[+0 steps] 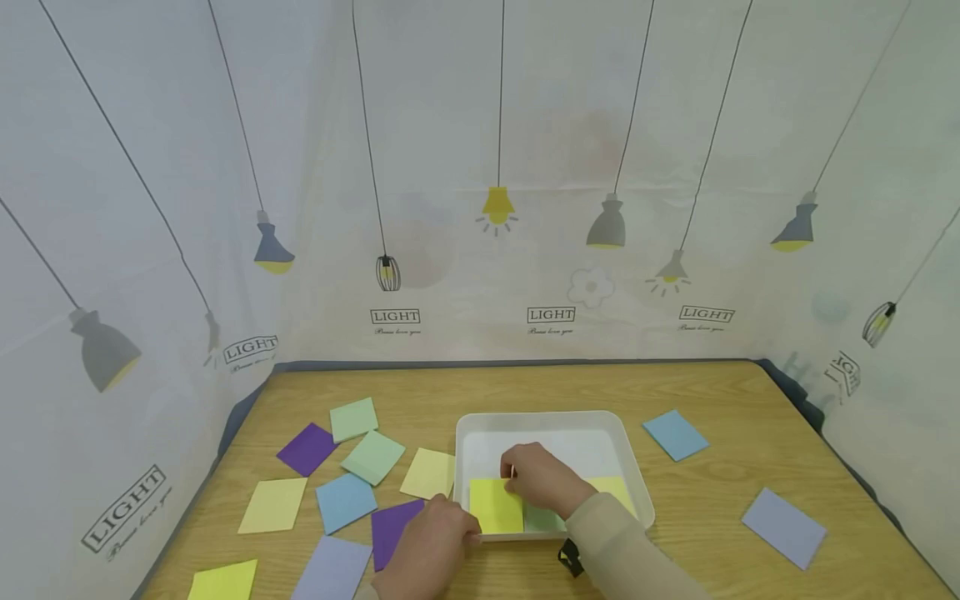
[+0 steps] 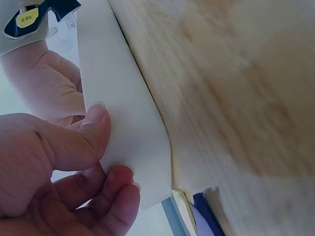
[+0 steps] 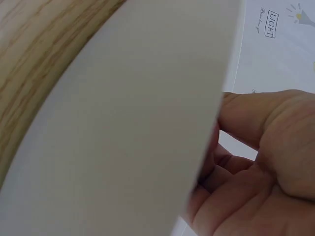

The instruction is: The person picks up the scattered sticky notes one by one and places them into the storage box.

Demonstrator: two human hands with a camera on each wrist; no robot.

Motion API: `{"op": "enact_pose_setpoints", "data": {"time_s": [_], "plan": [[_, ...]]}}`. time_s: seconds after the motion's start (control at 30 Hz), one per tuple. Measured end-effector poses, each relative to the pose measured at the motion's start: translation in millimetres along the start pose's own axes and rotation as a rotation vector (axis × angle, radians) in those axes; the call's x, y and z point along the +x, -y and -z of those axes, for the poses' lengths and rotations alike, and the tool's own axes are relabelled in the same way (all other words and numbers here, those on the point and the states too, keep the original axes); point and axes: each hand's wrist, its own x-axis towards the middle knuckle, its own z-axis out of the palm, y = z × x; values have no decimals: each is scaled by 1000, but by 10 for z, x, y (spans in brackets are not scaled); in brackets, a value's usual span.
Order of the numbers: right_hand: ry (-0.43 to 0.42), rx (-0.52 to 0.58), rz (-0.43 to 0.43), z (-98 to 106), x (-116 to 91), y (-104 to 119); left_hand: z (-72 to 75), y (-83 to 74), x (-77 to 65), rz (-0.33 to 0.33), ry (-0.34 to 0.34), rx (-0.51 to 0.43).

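Note:
A white tray [image 1: 628,467] stands on the wooden table. In its front left part lies a bright yellow paper square [image 1: 491,506], with a pale green one [image 1: 542,520] beside it and a pale yellow one [image 1: 617,490] partly covered by the right sleeve. My right hand [image 1: 542,479] reaches into the tray and pinches the bright yellow square near its far right corner; the tray wall [image 3: 118,118] hides the fingertips in the right wrist view. My left hand [image 1: 433,542] holds the tray's front left corner, its thumb [image 2: 91,132] against the wall.
Left of the tray lie several paper squares, among them purple [image 1: 307,449], green [image 1: 372,457], blue [image 1: 346,503], cream [image 1: 272,505] and lilac [image 1: 332,571] ones. On the right are a blue square [image 1: 676,435] and a lilac one [image 1: 783,528]. A printed cloth [image 1: 465,100] encloses the table.

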Motion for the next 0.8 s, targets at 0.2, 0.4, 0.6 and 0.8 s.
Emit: {"op": "enact_pose_setpoints", "data": {"time_s": [0.2,0.4,0.6,0.8], "plan": [[32,-56,-89,-52,26,15,-17,5,-3,-6,-12,7],[8,-139,-81,-98,22,36,-10,3,5,-3,-2,8],[-3,-168,-79,-107,9,43,10,-4,7,-16,-5,20],[-6,-178,-80,-102,6,37,22,-13,13,-1,13,17]]}}
